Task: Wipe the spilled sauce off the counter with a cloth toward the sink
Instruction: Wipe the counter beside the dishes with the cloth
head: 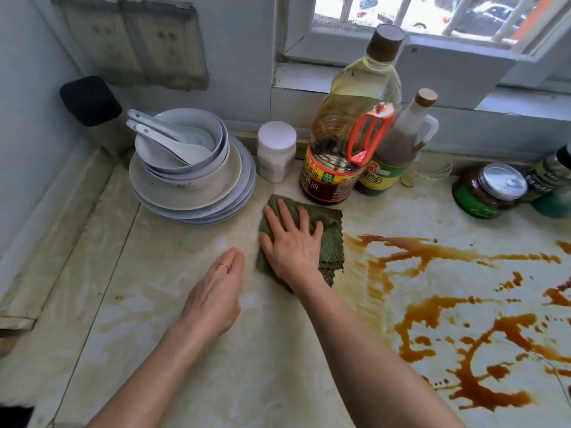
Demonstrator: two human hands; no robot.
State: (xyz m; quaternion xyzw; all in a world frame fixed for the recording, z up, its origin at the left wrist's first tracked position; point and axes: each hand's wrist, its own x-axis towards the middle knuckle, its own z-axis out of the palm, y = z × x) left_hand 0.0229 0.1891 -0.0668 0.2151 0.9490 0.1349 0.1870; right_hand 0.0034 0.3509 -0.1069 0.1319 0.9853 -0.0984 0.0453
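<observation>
Right hand [290, 239] flat on cloth [331, 242]
Sauce [482, 393] right of the pressing hand; left hand [216, 291] relaxed on counter [185, 381], just left

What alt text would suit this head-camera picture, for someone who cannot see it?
A person's right hand presses flat on a green cloth on a pale counter, just left of a wide brown sauce spill not yet wiped. The left hand rests on the counter nearby; stacked dishes and sauce bottles stand at the back.
</observation>
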